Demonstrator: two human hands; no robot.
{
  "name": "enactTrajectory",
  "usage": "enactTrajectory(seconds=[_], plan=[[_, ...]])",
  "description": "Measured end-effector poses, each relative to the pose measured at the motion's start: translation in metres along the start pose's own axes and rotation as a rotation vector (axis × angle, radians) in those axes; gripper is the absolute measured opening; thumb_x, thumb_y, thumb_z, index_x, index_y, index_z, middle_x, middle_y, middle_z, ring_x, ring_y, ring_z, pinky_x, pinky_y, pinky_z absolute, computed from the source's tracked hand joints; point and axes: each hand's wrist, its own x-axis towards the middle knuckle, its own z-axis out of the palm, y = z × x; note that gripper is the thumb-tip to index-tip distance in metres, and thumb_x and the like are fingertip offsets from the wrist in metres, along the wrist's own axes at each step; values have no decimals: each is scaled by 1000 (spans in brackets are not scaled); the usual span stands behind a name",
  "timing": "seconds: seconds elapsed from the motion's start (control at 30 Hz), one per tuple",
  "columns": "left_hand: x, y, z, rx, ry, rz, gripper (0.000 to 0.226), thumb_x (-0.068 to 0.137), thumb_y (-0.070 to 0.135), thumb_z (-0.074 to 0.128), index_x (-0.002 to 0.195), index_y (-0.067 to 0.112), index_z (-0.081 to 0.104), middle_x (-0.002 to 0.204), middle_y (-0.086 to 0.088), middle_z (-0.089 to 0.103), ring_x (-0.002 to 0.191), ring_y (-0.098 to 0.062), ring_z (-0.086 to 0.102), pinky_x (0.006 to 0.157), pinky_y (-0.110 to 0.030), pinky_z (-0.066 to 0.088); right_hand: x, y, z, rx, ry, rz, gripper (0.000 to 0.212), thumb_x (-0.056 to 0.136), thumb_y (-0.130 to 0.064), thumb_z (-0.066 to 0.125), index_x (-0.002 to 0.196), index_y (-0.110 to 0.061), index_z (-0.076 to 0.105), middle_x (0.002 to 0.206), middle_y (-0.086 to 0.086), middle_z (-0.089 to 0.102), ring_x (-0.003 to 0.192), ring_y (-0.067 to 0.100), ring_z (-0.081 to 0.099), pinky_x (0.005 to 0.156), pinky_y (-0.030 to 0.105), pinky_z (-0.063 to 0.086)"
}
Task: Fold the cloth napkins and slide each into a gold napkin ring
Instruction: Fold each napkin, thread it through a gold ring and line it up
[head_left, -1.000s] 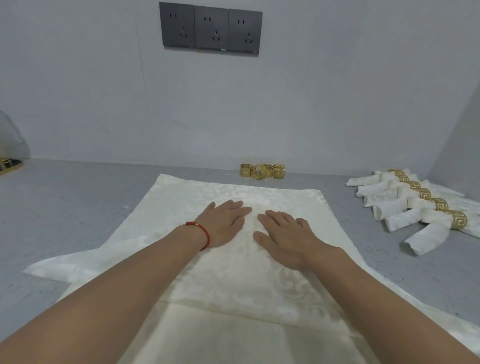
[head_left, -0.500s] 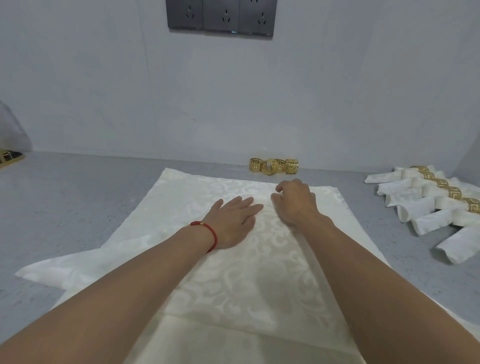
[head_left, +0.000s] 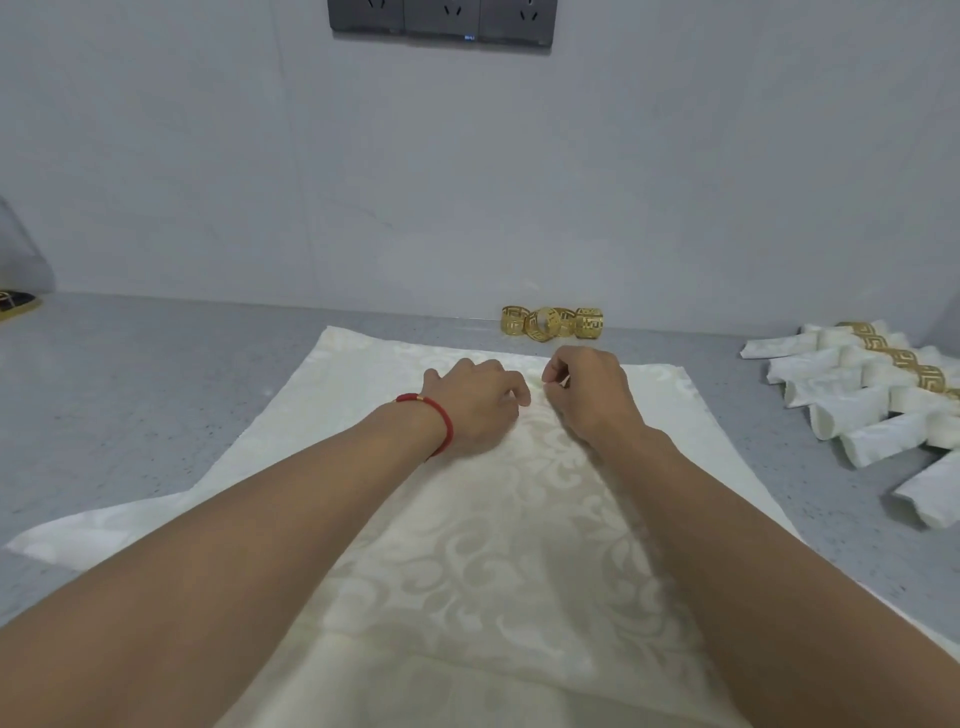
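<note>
Big cream napkin is lying flat on the gray table, w/ more cream cloth sticking out under it at 8 o'clock. Both hands are sitting on the far part of the napkin, near its back edge, close together but not touching. Left hand is resting on the cloth w/ fingers curled under; can't tell if it's pinching any cloth. A red bracelet is sitting on that wrist. Right hand is curled too, thumb & finger pulled in close at the cloth; can't tell if cloth is caught between them.

Loose gold rings are waiting at 12 o'clock, just past the napkin, by the wall. Rolled napkins w/ rings on are lying in a row at 3 o'clock, well apart from the hands. Dark wall sockets are showing up top.
</note>
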Motion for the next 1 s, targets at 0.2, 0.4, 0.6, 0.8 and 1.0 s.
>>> enactTrajectory(seconds=[0.2, 0.4, 0.6, 0.8, 1.0], plan=[[34, 2, -2, -75, 211, -98, 21, 99, 28, 41, 106, 29, 61, 103, 0, 67, 107, -26, 56, 92, -42, 39, -12, 4, -6, -27, -48, -61, 35, 91, 4, 50, 101, -11, 79, 85, -3, 61, 89, 20, 58, 76, 27, 43], [46, 6, 8, 28, 248, -73, 20, 91, 30, 58, 106, 33, 70, 96, 8, 68, 102, -20, 58, 92, -40, 41, -13, 6, -5, 55, -49, -25, 32, 91, 2, 52, 99, -13, 79, 82, -3, 63, 91, 24, 65, 77, 28, 49], [51, 9, 6, -53, 259, -51, 15, 87, 16, 59, 84, 24, 72, 98, 7, 59, 97, -19, 56, 90, -41, 46, -9, 11, -4, 148, 35, 34, 29, 94, -16, 63, 121, -10, 73, 103, 9, 73, 99, 26, 65, 90, 36, 52], [46, 1, 0, 118, 247, 184, 17, 88, 11, 54, 89, 23, 66, 92, 9, 68, 96, -16, 56, 87, -36, 36, -10, 8, -5, -140, 34, -134, 13, 90, -13, 64, 89, -21, 75, 89, -4, 71, 98, 27, 56, 85, 43, 47], [40, 2, -4, 389, 268, 364, 25, 84, 5, 57, 87, 25, 72, 86, 9, 67, 97, -17, 53, 76, -31, 29, -15, -1, -21, -414, -61, -323, 25, 92, -11, 59, 100, -29, 75, 91, -7, 66, 102, 24, 52, 82, 37, 35]])
